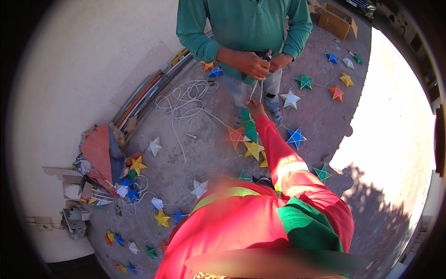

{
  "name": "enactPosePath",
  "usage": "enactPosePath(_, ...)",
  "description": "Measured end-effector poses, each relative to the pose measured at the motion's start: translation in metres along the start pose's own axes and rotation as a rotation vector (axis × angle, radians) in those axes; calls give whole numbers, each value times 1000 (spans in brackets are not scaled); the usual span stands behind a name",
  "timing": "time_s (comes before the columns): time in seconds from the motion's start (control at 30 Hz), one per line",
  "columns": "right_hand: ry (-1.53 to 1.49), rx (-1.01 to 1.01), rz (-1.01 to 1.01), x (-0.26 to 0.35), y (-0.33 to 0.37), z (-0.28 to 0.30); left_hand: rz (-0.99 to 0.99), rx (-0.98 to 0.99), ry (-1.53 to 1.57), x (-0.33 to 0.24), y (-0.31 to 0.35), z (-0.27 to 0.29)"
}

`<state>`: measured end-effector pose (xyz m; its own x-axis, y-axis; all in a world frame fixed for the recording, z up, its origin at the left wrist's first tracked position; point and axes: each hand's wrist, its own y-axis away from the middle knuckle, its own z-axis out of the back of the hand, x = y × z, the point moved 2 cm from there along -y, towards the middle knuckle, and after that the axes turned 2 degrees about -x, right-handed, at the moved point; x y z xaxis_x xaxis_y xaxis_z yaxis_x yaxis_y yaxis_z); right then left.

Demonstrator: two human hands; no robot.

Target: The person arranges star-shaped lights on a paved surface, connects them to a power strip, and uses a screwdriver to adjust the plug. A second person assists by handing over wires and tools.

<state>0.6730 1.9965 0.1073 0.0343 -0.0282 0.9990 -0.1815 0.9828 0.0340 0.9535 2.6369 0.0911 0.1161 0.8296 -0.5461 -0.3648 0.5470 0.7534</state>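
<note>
Nearest us, our right hand reaches forward on a red sleeve, its grip closed on a thin white cord beside a green star; our left hand is out of view. The cord runs straight up and away to the co-worker's two hands, clenched on its far end. About thirty paper stars lie strung over the paved floor.
</note>
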Motion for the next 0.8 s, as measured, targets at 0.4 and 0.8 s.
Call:
enactPosePath(0.4,277,21,85,30,58,39,129,88,81,35,-45,-26)
enactPosePath(0.8,332,93,404,96,127,70,179,190,122,39,-68,-80)
